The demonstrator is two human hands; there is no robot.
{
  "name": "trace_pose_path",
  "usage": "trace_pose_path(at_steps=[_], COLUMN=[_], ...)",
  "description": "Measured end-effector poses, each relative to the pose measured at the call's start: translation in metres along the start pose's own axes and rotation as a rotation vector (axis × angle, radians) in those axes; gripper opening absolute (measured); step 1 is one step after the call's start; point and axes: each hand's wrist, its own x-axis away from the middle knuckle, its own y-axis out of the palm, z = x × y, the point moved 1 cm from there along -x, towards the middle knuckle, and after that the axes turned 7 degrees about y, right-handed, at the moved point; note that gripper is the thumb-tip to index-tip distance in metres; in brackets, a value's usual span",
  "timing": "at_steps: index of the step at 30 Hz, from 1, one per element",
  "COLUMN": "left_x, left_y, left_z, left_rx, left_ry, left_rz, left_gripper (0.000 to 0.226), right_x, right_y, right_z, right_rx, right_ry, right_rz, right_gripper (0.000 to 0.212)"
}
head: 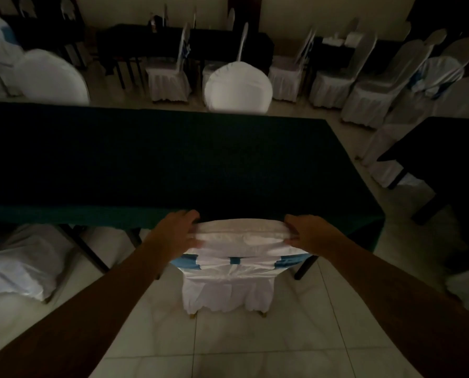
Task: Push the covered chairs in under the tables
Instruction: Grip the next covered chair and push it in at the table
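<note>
A white-covered chair [228, 282] with a blue sash stands right in front of me, its backrest top touching the near edge of a long table [173, 159] draped in dark green cloth. My left hand [173, 236] grips the left corner of the backrest top. My right hand [309, 236] grips the right corner. The chair's seat is hidden under the table.
Another covered chair [18, 271] sits low at the left. Two round-backed chairs [237, 88] stand across the table. Rows of covered chairs [369, 88] and dark tables [228, 42] fill the back. A dark table [446, 148] stands to the right. Tiled floor [255, 345] lies below.
</note>
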Motion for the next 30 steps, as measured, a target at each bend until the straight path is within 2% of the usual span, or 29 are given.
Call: trace_pose_path(at_steps=[3, 6, 13, 19, 30], left_x=[0.008, 0.013, -0.001, -0.023, -0.026], left_y=[-0.002, 0.005, -0.003, -0.003, 0.003], left_z=[-0.013, -0.014, -0.015, -0.006, -0.015], left_rx=[-0.137, -0.115, -0.118, -0.136, -0.110], left_ry=[-0.029, -0.002, 0.018, 0.046, 0.012], left_rz=[-0.037, -0.005, 0.020, 0.027, 0.081], left_gripper=[0.045, 0.033, 0.036, 0.037, 0.033], right_x=[0.003, 0.005, 0.005, 0.003, -0.025], right_y=[0.006, 0.009, 0.011, 0.009, -0.008], right_z=[0.007, 0.009, 0.008, 0.020, 0.019], right_rx=[0.000, -0.013, 0.016, 0.005, 0.012], right_ry=[0.038, 0.012, -0.013, 0.059, 0.072], right_rz=[0.012, 0.046, 0.111, 0.111, 0.104], right_gripper=[0.034, 0.033, 0.026, 0.027, 0.031])
